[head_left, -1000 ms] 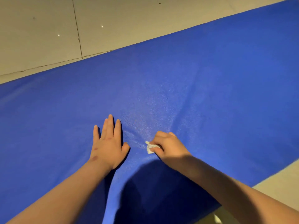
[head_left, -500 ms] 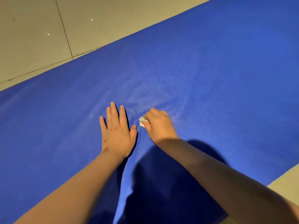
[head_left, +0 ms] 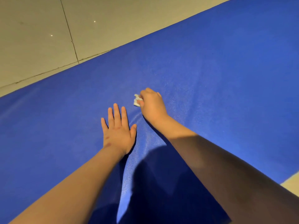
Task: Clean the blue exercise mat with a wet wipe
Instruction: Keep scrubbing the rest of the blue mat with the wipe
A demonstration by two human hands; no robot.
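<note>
— What's around you?

— Pale tiled floor [head_left: 35,46] beyond the far edge of the blue mat [head_left: 218,75], and a strip of it at my near right. My own shadow [head_left: 158,183] falls dark across the mat between my forearms.

— And your hands?

— My left hand [head_left: 119,135] lies flat on the mat, fingers straight and slightly spread. My right hand [head_left: 152,105] is just ahead of it, fingers curled round a crumpled white wipe [head_left: 137,101], holding it against the mat. Only the wipe's left edge shows.
</note>
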